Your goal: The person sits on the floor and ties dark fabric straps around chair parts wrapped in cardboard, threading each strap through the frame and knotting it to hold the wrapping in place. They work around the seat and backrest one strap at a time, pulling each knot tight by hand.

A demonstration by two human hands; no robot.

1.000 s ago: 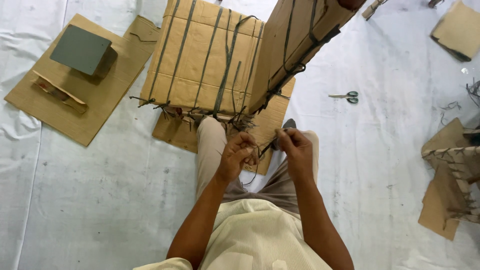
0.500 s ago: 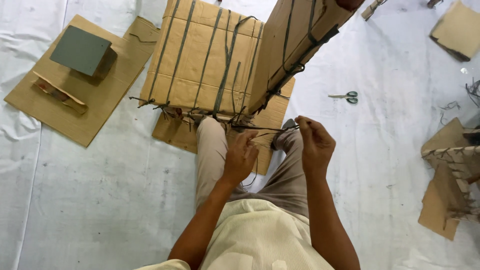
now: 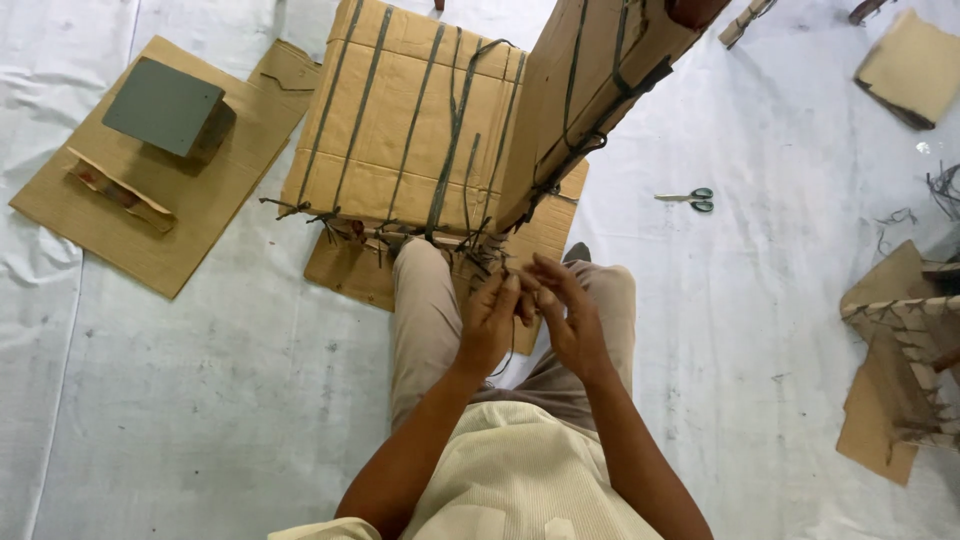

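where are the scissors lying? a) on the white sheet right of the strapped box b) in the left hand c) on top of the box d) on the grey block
a: the scissors lie on the white sheet, right of the box, away from both hands.

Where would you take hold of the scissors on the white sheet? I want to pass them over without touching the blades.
Take the scissors by the green loop handles at their right end, coming from the right. They lie flat and closed on the white sheet, blades pointing left toward the strapped cardboard box, with nothing beside the handles, so a grip there should be safe.
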